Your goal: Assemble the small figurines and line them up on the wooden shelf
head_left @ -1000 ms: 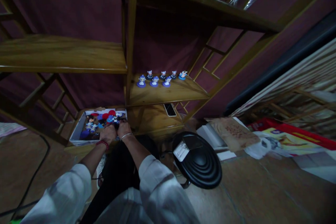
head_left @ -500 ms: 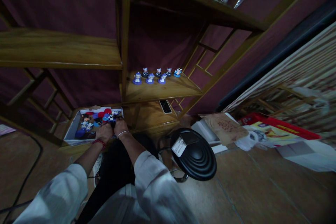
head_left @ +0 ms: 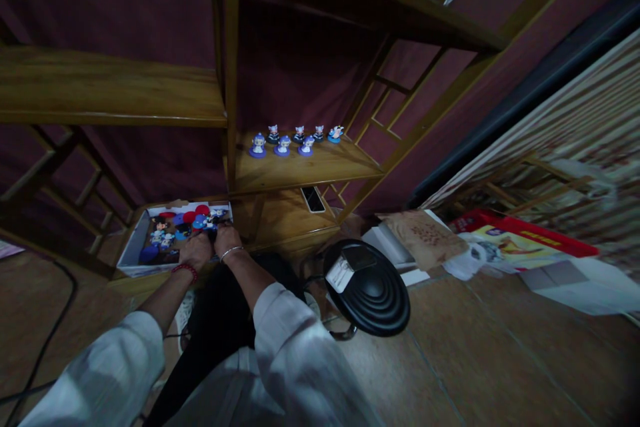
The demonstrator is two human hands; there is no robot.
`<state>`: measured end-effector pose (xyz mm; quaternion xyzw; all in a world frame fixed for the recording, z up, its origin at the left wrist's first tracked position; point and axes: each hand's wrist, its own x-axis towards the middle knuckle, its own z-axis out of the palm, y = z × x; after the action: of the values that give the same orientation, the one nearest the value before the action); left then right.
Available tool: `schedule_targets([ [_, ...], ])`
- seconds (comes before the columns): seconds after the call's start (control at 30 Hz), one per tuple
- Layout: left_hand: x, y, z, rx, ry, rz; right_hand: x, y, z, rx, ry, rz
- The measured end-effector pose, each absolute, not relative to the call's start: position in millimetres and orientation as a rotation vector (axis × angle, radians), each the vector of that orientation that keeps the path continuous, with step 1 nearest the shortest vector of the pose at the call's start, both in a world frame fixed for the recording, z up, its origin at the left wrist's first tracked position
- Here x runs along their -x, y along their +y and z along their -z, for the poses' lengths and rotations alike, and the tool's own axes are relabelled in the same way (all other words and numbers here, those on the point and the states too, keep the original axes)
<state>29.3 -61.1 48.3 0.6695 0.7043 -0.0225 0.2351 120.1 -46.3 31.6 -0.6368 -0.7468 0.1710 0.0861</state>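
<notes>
My left hand (head_left: 196, 250) and my right hand (head_left: 227, 239) are close together at the front right edge of a white cardboard box (head_left: 131, 250). Both have curled fingers around a small dark piece (head_left: 213, 235), mostly hidden between them, whose kind I cannot make out. Inside the box lie several small toy figurines (head_left: 161, 235) with loose red and blue round pieces (head_left: 189, 217). On the shelf to the right, purple-and-white figurines (head_left: 283, 145) stand in a front row. Behind them are dark-based figurines (head_left: 299, 133) and a blue-based one (head_left: 335, 134).
A phone (head_left: 313, 199) lies on the low wooden shelf (head_left: 270, 217). Right of my legs stands a round black stool (head_left: 375, 300) with a small card or packet (head_left: 341, 273) on it. Flattened cardboard (head_left: 425, 238) and a red-and-yellow box (head_left: 530, 243) lie on the floor at right.
The view has shifted slightly. Both hands stay together at the box's edge, around the small dark piece; the figurines on the shelf stand as before.
</notes>
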Motion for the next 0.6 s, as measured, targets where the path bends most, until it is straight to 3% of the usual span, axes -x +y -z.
schedule_targets([
  [0.6,-34.8,-61.5,-53.4,-1.84,1.993,0.109,-120.5,-43.8,-30.5,1.905,-2.229,-0.52],
])
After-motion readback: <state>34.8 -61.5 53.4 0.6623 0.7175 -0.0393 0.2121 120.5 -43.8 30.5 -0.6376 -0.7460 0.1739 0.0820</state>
